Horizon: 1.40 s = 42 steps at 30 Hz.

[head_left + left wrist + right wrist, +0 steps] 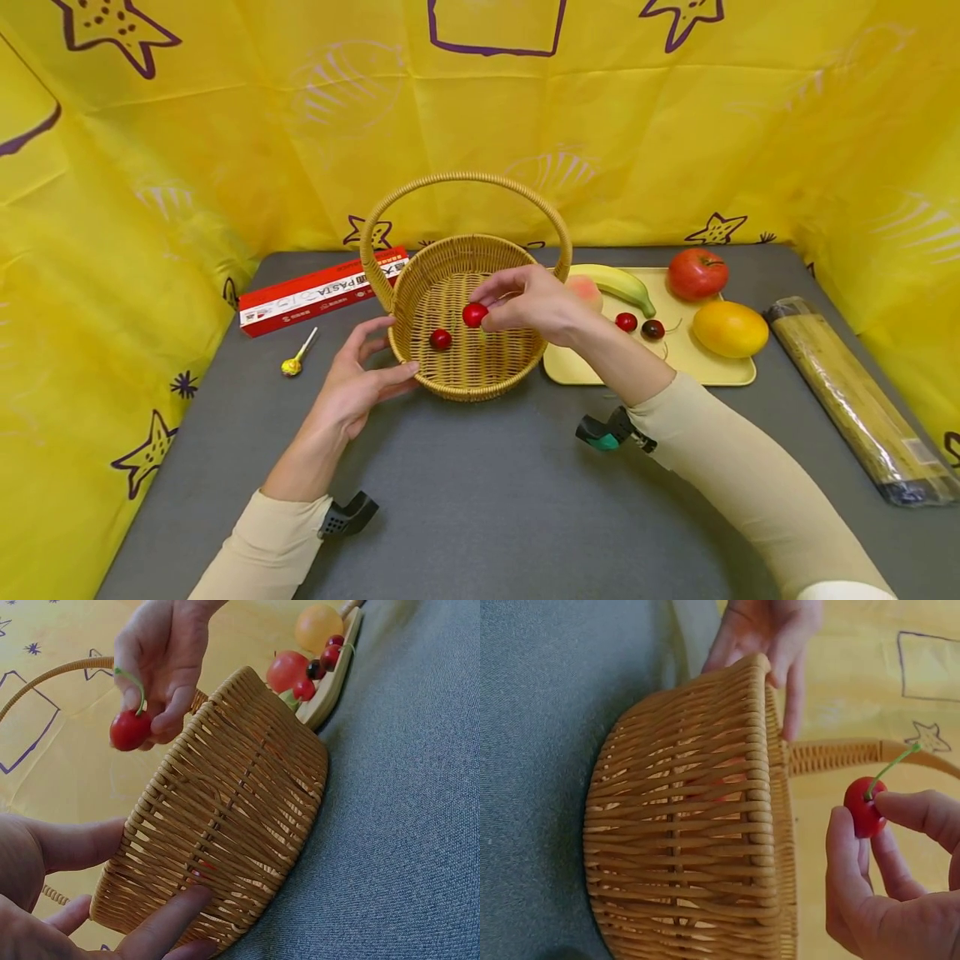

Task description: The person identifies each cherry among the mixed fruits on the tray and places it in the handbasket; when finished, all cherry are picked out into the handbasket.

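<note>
A cherry (474, 314) with a green stem is pinched between the thumb and fingers of my right hand (528, 304), held above the round wicker basket (468, 390). In the right wrist view, this cherry (865, 808) is beside the basket's rim, apart from it. My left hand (360, 375) grips the basket's left side, its thumb at the rim and other fingers against the woven wall (217, 802). Another cherry (441, 339) lies on the basket's floor. To the right, two more cherries, one red (626, 322) and one dark (652, 330), lie on a cream tray (577, 367).
The tray also bears a banana (617, 286), a partly hidden peach (585, 292), a red round fruit (697, 273) and a yellow mango (730, 329). A rolled mat (855, 392) lies far right. Left of the basket are a red-and-white pasta box (322, 292) and a lollipop (292, 365).
</note>
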### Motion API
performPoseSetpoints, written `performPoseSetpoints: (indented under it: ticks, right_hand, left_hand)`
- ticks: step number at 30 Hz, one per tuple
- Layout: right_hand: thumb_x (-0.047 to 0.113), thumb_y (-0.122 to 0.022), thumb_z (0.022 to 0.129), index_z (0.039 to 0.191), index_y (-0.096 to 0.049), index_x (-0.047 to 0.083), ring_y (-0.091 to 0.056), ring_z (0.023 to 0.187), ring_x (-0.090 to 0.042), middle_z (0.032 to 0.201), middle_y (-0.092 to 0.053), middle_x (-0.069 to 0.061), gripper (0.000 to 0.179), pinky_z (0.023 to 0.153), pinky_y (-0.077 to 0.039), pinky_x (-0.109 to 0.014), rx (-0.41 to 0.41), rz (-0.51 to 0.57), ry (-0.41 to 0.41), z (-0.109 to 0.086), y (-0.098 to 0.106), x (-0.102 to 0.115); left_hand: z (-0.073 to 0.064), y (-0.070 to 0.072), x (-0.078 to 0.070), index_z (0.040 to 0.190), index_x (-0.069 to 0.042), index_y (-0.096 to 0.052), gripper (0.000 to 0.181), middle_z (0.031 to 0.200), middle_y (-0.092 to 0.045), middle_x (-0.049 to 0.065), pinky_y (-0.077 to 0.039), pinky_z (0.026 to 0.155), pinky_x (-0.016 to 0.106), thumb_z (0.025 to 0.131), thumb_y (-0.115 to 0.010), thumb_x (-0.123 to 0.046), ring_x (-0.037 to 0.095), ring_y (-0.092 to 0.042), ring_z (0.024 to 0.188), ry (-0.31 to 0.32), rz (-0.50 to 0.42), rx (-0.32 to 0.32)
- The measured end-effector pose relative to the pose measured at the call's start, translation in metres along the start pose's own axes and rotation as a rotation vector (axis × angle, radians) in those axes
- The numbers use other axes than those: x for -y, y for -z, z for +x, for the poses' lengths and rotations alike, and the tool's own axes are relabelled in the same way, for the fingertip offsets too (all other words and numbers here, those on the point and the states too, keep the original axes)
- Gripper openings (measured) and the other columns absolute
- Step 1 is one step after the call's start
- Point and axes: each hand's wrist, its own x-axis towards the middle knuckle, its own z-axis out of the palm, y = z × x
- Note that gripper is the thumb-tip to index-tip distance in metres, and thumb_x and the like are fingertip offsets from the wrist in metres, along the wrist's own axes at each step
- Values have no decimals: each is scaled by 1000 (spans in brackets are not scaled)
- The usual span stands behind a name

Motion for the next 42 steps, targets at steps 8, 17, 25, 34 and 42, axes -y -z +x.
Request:
performPoseSetpoints:
  ticks: [8, 17, 25, 34, 42]
  right_hand:
    - [-6, -78, 80, 111, -75, 3, -67, 92, -22, 102, -71, -10, 33, 92, -63, -44, 5, -27, -43, 18, -8, 5]
    - [-8, -76, 81, 113, -74, 1, -70, 91, -22, 107, -70, -14, 34, 85, -65, -35, 24, -49, -111, 37, -14, 10]
    - [-9, -74, 84, 113, -73, 0, -72, 94, -25, 110, -71, -16, 30, 94, -64, -41, 52, -50, -159, 53, -25, 17]
    - [-10, -73, 86, 114, -72, -3, -72, 94, -25, 109, -71, -16, 29, 100, -61, -47, 75, -24, -197, 69, -36, 22]
    - [-12, -73, 85, 112, -71, -4, -72, 95, -29, 115, -68, -18, 28, 104, -59, -50, 69, -23, -222, 78, -38, 22]
  left_hand:
    - [0, 0, -1, 159, -17, -34, 81, 157, -33, 21, -63, 94, 45, 92, -74, 6, 32, -71, 110, 3, -2, -3]
    - [1, 0, 0, 157, -19, -36, 80, 155, -35, 20, -63, 93, 46, 92, -74, 6, 34, -71, 109, 2, -6, -9]
    - [1, 1, 0, 158, -19, -36, 80, 155, -34, 20, -62, 95, 47, 92, -75, 4, 32, -72, 108, 8, -4, -12]
    - [1, 0, 2, 158, -18, -36, 81, 154, -36, 20, -65, 90, 43, 91, -75, 5, 33, -72, 108, 7, -6, -13]
    - [1, 1, 2, 158, -18, -35, 81, 155, -35, 20, -64, 90, 44, 91, -75, 6, 33, -72, 107, 6, -7, -11]
